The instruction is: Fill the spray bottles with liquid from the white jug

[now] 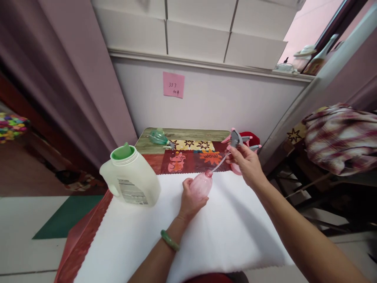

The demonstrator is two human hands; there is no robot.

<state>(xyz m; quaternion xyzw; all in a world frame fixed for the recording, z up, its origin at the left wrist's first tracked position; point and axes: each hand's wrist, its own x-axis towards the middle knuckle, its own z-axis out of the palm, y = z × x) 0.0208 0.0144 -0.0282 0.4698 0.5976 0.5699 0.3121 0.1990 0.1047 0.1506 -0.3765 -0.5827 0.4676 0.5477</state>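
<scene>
My left hand (191, 201) is wrapped round a translucent pink spray bottle (202, 184), which tilts to the right above the white cloth. In my right hand (245, 160) is a grey and pink spray head (235, 138), pinched near its collar. Its thin clear tube (220, 162) slants down to the bottle's open neck; whether the tip is inside the neck I cannot tell. Left of my hands stands a large cream jug (137, 179) with a green spout in its open mouth.
Behind lies a green spray bottle (158, 136) on its side. More pink and grey spray tops (250, 141) stand behind my right hand near something red. White cloth (141, 239) covers the table's near part. A pink note (173, 85) is on the wall.
</scene>
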